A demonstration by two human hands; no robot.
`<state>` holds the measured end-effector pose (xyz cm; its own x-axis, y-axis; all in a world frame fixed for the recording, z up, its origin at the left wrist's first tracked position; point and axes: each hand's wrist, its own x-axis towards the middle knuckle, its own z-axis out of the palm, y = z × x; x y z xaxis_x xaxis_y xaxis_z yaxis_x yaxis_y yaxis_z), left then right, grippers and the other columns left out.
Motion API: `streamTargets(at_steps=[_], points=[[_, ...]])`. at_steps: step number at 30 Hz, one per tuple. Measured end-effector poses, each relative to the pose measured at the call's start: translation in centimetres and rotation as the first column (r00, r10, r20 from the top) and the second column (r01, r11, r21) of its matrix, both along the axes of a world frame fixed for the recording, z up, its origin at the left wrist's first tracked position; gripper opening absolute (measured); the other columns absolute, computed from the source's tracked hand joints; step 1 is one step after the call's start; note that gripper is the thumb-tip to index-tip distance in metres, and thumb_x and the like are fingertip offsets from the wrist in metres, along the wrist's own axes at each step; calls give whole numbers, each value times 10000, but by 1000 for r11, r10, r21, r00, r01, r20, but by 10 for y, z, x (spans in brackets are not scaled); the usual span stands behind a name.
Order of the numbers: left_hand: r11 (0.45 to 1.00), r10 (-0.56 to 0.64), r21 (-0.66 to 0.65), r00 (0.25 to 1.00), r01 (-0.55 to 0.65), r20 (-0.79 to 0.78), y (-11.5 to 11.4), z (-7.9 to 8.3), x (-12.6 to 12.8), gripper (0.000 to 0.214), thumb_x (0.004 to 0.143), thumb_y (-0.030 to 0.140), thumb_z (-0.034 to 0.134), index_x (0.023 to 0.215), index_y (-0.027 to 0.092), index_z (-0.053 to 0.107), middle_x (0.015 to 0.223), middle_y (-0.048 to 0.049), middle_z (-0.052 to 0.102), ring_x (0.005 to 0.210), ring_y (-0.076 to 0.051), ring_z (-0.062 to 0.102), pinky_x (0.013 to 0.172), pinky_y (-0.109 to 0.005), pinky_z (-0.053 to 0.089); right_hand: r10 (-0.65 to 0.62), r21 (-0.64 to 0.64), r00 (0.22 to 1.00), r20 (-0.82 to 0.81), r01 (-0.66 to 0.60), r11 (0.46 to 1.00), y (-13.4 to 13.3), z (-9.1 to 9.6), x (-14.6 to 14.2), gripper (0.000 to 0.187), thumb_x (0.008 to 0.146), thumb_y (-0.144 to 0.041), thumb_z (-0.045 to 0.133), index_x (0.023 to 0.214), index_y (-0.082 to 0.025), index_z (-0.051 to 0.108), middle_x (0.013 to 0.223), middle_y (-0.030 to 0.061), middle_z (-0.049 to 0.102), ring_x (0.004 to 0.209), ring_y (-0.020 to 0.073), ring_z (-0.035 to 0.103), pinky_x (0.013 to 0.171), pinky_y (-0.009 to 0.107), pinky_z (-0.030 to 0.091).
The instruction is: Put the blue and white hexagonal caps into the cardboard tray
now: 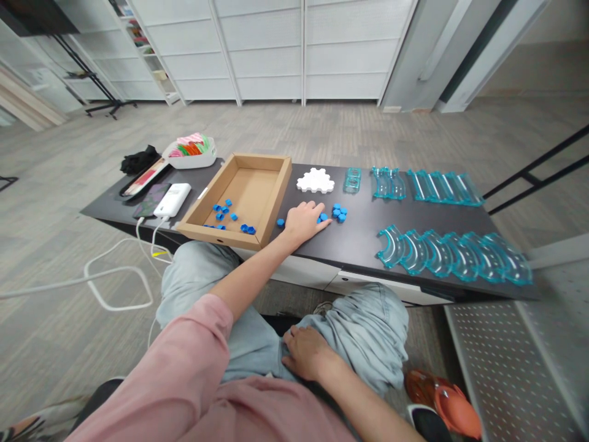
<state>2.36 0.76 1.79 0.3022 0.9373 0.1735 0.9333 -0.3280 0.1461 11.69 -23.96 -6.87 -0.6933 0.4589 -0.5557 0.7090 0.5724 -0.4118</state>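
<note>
A small heap of blue hexagon pieces (338, 212) is seen on the dark counter (359, 239), just beside the fingertips of the left hand (304, 222), which is laid flat with fingers spread; one or two pieces seem to be touched, though this cannot be told for certain. A single blue piece (280, 222) lies just left of that hand. The right hand (307, 351) is rested loosely open on the lap, nothing held. Behind the heap a white honeycomb tile (315, 181) is found. To the left, more blue pieces are scattered in a cardboard tray (274, 202). To the right, clear teal curved tracks (453, 253) are laid out in rows.
</note>
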Motion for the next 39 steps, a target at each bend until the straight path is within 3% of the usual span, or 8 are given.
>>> streamTargets(at_steps=[13,23,33,39], points=[[1000,-11,26,998,9,57,9,5,0,393,1146,599,598,1234,264,781,1201,-127,818,1193,-315,732,813,-390,526,17,53,999,-33,-16,998,-2,-13,2,515,1015,-405,716,1400,-75,802,1314,279,829,1210,432,842,1017,555,679],[999,-21,30,990,17,139,24,9,3,379,1129,587,660,1232,247,790,1230,-119,829,1235,-305,736,831,-374,524,16,67,999,-41,-13,998,-4,-19,3,518,1018,-413,720,1412,-85,795,1344,272,822,1220,427,833,1015,540,669],[999,31,36,972,-40,232,32,43,12,370,1117,592,682,1192,245,787,1212,-114,838,1187,-309,745,862,-383,508,-4,46,998,-63,7,999,-4,-12,5,502,1038,-382,719,1410,-55,803,1354,286,819,1245,454,824,1056,581,666],[981,53,148,908,-125,416,35,72,-10,371,1089,611,711,1073,246,777,1079,-84,832,1031,-263,744,871,-371,495,-19,47,996,-88,24,999,-7,-20,5,487,1043,-408,713,1387,-78,814,1342,276,824,1237,438,823,1053,569,657]])
